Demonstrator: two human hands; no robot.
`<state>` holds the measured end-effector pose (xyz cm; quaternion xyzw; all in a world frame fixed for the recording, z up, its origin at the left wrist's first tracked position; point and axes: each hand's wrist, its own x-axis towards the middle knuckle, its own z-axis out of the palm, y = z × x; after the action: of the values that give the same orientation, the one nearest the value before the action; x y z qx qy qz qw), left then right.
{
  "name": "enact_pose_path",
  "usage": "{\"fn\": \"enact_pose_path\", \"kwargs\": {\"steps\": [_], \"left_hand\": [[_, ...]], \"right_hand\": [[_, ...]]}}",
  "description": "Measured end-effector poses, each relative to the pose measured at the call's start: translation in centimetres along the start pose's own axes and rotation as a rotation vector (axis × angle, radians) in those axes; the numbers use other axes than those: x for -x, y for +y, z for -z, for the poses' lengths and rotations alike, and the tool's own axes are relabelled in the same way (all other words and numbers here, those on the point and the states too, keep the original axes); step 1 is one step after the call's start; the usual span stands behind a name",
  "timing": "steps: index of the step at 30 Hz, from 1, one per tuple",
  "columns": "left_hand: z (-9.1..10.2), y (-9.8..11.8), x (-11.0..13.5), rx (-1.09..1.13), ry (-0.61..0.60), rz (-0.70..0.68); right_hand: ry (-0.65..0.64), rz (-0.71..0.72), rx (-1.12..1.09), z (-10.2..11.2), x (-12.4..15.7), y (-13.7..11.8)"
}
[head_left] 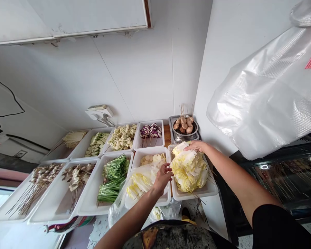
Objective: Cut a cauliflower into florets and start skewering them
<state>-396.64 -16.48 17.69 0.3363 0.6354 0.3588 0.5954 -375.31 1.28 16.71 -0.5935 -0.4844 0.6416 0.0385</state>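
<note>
Touching cabbage point(188, 174): right hand point(197, 146), fingers across the top leaves, can't tell whether they grip!
Left hand point(162, 178): just beside it, loosely curled, released.

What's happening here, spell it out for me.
A person's right hand rests on skewered cabbage piled in a white tray. The left hand, loosely open, hangs near the tray's left edge, beside a clear plastic bag showing more cabbage. Whether the right hand grips any piece is unclear.

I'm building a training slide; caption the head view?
A right hand on heaped cabbage leaves in a white tray, the left hand close by.
</note>
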Motion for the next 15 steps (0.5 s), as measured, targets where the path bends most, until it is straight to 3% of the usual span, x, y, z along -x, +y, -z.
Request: {"fn": "enact_pose_path", "kwargs": {"steps": [5, 15], "left_hand": [[0.0, -0.5, -0.2, -0.080, -0.012, -0.011], [0.8, -0.6, 0.2, -0.042, -0.055, 0.029]], "right_hand": [[0.032, -0.018, 0.003, 0.1, -0.2, -0.9], [-0.189, -0.020, -0.268, -1.0, 3.4, -2.2]]}}
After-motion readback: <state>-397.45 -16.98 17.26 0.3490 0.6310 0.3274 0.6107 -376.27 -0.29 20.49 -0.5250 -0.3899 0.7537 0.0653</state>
